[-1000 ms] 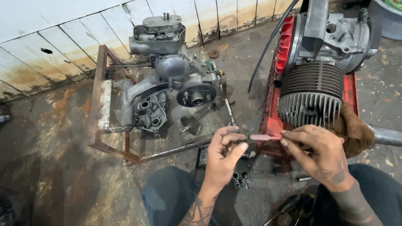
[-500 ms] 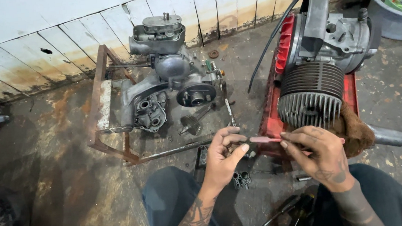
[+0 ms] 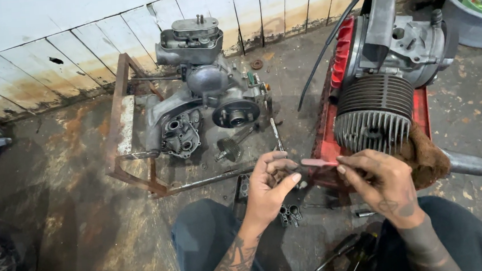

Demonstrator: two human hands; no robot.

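My left hand (image 3: pixel 270 183) and my right hand (image 3: pixel 379 179) meet low in the middle of the view, over my dark trousers. Between them runs a thin pinkish strip (image 3: pixel 319 162); my right fingers pinch its right end and my left fingers close around its left end, along with a small dark part hidden in that hand. Just beyond the hands stands a finned grey engine cylinder (image 3: pixel 374 110) on a red base (image 3: pixel 326 140). A second engine case (image 3: pixel 204 107) sits on a rusty metal frame (image 3: pixel 123 133) to the left.
A white plank wall (image 3: pixel 101 32) runs along the back. A grey tub (image 3: pixel 474 5) stands at top right. A brown rag (image 3: pixel 426 158) and a metal tube (image 3: pixel 465 163) lie right of the cylinder. Small parts (image 3: pixel 289 213) and dark tools (image 3: pixel 344 250) lie near my knees.
Both hands have kept their hold on the strip and barely shifted; my left fingers have curled a little tighter around its end.
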